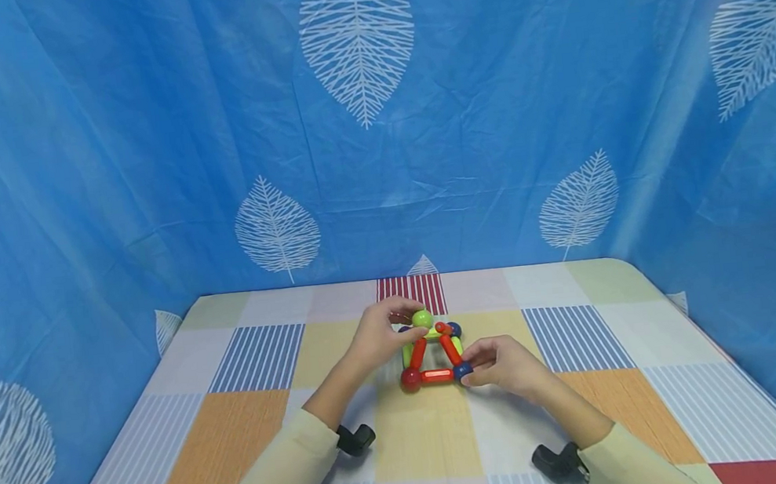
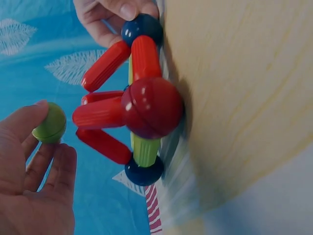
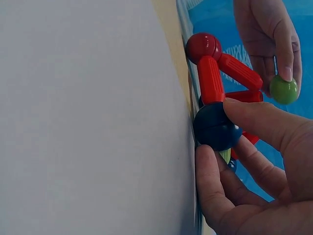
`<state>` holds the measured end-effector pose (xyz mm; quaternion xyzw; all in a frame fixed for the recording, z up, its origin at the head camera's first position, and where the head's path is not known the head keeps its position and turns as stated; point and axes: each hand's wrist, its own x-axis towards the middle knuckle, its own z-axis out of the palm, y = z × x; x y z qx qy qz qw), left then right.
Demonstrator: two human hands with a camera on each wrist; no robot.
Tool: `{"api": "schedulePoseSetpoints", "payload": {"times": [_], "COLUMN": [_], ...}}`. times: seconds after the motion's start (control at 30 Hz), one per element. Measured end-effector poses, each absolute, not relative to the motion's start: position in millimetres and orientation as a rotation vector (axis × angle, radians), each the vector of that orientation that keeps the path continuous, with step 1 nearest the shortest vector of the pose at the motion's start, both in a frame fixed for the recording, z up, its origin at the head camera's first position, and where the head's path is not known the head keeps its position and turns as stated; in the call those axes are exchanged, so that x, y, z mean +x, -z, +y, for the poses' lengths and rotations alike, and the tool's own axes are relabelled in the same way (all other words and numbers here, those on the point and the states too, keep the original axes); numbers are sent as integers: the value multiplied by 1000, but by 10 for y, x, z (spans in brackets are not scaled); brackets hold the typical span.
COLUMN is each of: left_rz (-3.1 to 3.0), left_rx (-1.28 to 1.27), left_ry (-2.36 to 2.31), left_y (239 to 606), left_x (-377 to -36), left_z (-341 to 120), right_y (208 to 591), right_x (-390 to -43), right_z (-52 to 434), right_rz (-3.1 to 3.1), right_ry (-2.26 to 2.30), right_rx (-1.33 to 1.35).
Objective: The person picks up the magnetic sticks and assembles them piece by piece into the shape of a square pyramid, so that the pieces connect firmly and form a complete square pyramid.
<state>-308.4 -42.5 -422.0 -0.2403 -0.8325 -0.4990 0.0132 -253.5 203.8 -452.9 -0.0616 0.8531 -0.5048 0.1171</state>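
Note:
On the table stands a frame of rods and balls. Its base has a dark red ball (image 2: 153, 107), several dark blue balls, a red rod (image 1: 436, 376) in front and yellow-green rods (image 2: 145, 151). Red rods (image 2: 100, 113) slant upward from the corners, their upper ends bare. My left hand (image 1: 378, 336) pinches a light green ball (image 2: 50, 123) between thumb and fingers, held just above the frame and apart from the rods. With thumb and fingers, my right hand (image 1: 503, 365) grips the dark blue ball (image 3: 217, 126) at the front right corner.
A patchwork-patterned cloth (image 1: 238, 439) covers the table. Blue curtains (image 1: 487, 105) with white leaf prints hang behind it and on both sides. Each wrist wears a small black camera (image 1: 356, 440).

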Motion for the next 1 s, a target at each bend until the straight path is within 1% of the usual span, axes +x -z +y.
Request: {"api": "schedulePoseSetpoints", "payload": {"times": [0.2, 1.0], "left_rz": [-2640, -2702], "left_rx": [-740, -742], "left_ry": [1526, 1454], "left_y": [4256, 4269], "left_x": [-3070, -3028], "left_z": [-361, -278], "right_y": [4525, 4505], "right_x": [-2521, -2506], "right_z": [2025, 1985], "right_rz": [2507, 2525], "right_ry": [1463, 1447], "right_rx": [-160, -260]}}
